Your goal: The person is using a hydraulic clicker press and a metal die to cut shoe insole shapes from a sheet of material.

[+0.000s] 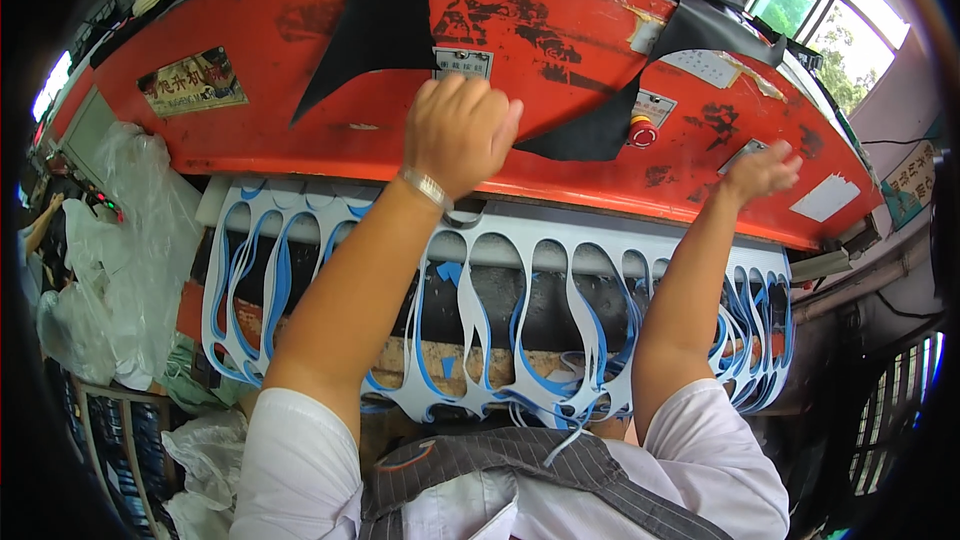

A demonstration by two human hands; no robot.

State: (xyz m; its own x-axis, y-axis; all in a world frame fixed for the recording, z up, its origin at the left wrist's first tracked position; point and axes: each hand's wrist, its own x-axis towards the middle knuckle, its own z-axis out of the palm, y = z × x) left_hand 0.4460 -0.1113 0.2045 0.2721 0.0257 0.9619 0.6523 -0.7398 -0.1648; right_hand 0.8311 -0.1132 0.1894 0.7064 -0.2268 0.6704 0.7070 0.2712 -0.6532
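**A:** Pale-blue-and-white foam sheet (520, 340), cut full of sole-shaped holes, lies across the press bed at about six o'clock from the hands, its lower edge drooping toward the person's striped grey apron (520, 460). What are the hands doing?

**B:** Both are up on the big scuffed orange steel beam of the cutting press (300, 130). The left hand (458, 130) sits at roughly twelve o'clock in the head view, fingers curled into a loose fist pressed on the beam just below a small metal plate (463, 62); a metal wristband (428, 188) shows. That grip is closed on nothing I can see. The right hand (760, 172) is out at two o'clock, fingers spread flat on the beam, near a white patch (825, 198).

**A:** How far along does the work look?

**B:** I'd judge well on: holes run nearly the whole width of the sheet, leaving thin wavy ribs. No cut soles show, and where the cutting die sits I cannot tell.

**A:** Materials?

**B:** The sheet looks soft and floppy, white face, blue core. The beam's paint is worn, with dark stains. Black cloth scraps (385, 10) hang over it, a red round button (642, 132) sits between the hands, and crumpled clear plastic bags (130, 240) pile at nine o'clock.
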